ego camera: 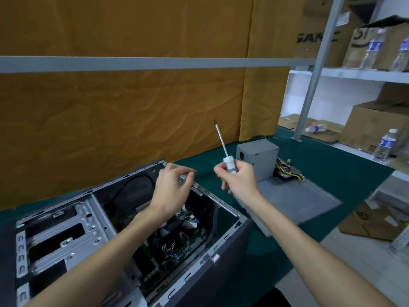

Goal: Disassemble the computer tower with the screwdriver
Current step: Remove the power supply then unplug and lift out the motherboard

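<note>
Green table [254, 251] holds my open computer tower [124, 229]; right hand [238, 180] grips screwdriver [223, 149], left hand [171, 188] loosely curled, maybe pinching a screw next.

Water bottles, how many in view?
4 clear plastic water bottles for certain: two upright on the upper shelf, one lying on the lower shelf, one upright at the right by the table edge. Boxes may hide more.
</note>
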A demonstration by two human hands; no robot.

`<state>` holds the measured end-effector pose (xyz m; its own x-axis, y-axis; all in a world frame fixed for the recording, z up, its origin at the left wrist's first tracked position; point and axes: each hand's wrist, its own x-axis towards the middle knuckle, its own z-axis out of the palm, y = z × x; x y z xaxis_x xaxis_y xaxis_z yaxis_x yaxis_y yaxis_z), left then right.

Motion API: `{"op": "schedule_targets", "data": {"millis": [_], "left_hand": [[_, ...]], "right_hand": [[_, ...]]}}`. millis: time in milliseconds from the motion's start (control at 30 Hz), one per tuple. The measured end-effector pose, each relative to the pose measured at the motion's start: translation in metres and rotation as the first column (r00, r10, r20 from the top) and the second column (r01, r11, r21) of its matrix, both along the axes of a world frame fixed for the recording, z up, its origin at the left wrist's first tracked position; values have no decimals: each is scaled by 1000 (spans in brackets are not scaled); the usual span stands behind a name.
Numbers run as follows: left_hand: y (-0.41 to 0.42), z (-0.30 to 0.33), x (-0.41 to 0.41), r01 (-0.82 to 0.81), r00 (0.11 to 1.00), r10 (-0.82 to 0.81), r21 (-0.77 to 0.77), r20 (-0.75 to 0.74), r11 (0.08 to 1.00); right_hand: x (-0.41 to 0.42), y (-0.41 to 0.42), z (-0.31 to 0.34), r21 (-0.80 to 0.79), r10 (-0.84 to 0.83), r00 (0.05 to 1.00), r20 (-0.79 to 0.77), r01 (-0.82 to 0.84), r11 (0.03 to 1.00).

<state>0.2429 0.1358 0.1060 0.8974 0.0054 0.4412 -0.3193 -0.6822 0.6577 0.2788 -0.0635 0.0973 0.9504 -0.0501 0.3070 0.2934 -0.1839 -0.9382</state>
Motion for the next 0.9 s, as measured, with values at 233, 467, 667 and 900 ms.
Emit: {"op": "schedule_targets", "data": {"millis": [233,467,667,900], "left_hand": [[6,-31,34,19,999,-5,300,-48,954],[-1,-37,34,-28,999,38,292,-26,956],[2,-35,34,-2,999,15,302,-41,953],[-1,-36,34,-11,998,29,310,-52,951]], "right_hand": [[89,-69,-80,-577,-299,943,-145,165,800],[128,-65,-114,-756,-406,899,-165,150,638],[126,-63,-115,-666,-361,918,-162,169,727],[94,-96,-119,-687,-349,934,-75,206,697]]}}
